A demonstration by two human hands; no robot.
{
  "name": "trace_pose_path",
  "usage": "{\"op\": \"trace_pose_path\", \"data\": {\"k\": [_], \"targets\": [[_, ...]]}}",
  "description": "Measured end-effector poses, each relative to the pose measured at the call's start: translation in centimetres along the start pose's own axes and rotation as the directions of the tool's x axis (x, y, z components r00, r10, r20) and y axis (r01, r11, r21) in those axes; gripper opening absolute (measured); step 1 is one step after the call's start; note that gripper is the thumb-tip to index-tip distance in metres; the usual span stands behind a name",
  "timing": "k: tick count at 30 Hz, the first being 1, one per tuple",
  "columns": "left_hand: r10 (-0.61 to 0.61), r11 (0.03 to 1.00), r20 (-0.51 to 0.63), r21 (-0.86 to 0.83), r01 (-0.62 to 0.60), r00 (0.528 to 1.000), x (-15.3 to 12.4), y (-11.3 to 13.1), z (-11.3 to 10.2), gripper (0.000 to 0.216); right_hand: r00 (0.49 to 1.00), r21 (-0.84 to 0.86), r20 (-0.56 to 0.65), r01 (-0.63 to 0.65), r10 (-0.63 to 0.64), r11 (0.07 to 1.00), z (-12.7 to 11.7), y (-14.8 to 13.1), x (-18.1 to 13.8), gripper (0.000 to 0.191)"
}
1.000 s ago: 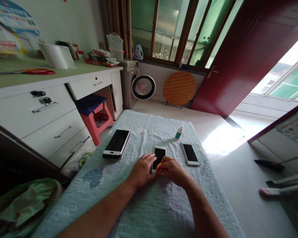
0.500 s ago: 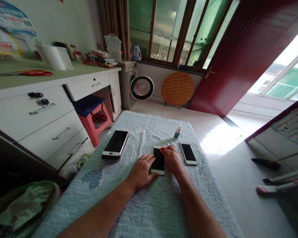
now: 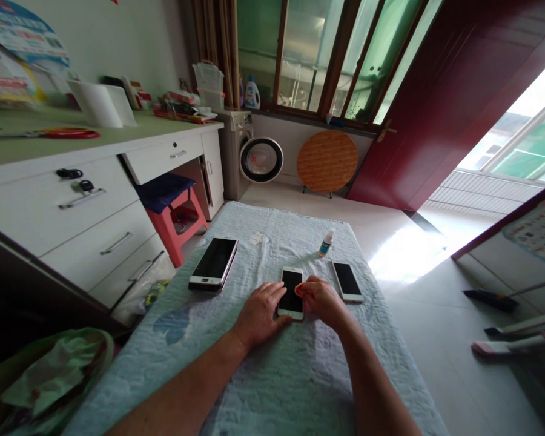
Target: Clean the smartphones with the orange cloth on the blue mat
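Observation:
A white phone with a dark screen lies in the middle of a pale blue cloth-covered table. My left hand rests flat along its left edge and holds it still, fingers stretched out. My right hand is closed in a pinch on a small orange cloth pressed to the right side of the phone's screen. A larger stack of dark phones lies to the left. Another white phone lies to the right, with a small spray bottle behind it.
White drawers and a red stool stand at the left. A green bag sits at the lower left. Behind the table are a washing machine and a round wooden board. Brooms lie on the floor at the right.
My right hand with the orange cloth slid up the phone's screen to its top, then came back down to the middle of it. My left hand stayed on the phone.

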State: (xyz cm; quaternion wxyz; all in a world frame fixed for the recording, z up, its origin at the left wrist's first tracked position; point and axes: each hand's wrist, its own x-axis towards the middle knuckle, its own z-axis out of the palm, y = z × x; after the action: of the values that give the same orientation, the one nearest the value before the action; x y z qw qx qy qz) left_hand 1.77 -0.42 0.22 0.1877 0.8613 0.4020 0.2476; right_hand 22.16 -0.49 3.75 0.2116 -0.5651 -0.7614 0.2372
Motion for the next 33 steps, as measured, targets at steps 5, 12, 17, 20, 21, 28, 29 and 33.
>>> {"op": "trace_pose_path", "data": {"k": [5, 12, 17, 20, 21, 28, 29, 33], "targets": [[-0.003, 1.0, -0.007, 0.013, 0.003, 1.0, 0.1, 0.0, 0.1, 0.061, 0.984, 0.012, 0.175, 0.007, -0.009, 1.0, -0.9, -1.8, -1.4, 0.028], [-0.033, 0.999, 0.025, 0.032, 0.032, 0.999, 0.1, -0.1, 0.1, 0.062, 0.951, 0.059, 0.303, 0.043, -0.058, 0.997, -1.5, -1.8, -1.6, 0.028], [0.007, 1.0, 0.01, 0.002, -0.007, 1.0, 0.1, -0.1, 0.0, 0.064, 0.997, -0.023, 0.074, -0.011, 0.012, 1.0, -0.4, -0.9, -0.6, 0.025], [0.017, 1.0, 0.008, -0.009, -0.017, 1.0, 0.1, 0.0, -0.1, 0.062, 0.996, -0.085, -0.063, -0.063, 0.058, 0.994, 0.6, -0.2, 0.4, 0.022], [0.014, 1.0, 0.007, -0.011, -0.014, 1.0, 0.1, 0.0, -0.2, 0.061, 0.993, -0.096, -0.102, -0.077, 0.067, 0.992, 0.8, 0.0, 0.7, 0.022], [-0.005, 1.0, 0.02, -0.028, 0.006, 1.0, 0.2, 0.2, -0.5, 0.056, 0.968, -0.174, -0.213, -0.168, 0.13, 0.97, 1.6, 0.9, 2.7, 0.028], [-0.006, 1.0, 0.021, -0.031, 0.006, 1.0, 0.2, 0.2, -0.5, 0.056, 0.967, -0.189, -0.216, -0.18, 0.138, 0.965, 1.6, 0.9, 3.0, 0.028], [-0.01, 0.999, 0.02, -0.044, 0.011, 1.0, 0.2, 0.1, -0.4, 0.057, 0.966, -0.266, -0.2, -0.214, 0.163, 0.94, 1.8, 0.7, 4.3, 0.027]]}}
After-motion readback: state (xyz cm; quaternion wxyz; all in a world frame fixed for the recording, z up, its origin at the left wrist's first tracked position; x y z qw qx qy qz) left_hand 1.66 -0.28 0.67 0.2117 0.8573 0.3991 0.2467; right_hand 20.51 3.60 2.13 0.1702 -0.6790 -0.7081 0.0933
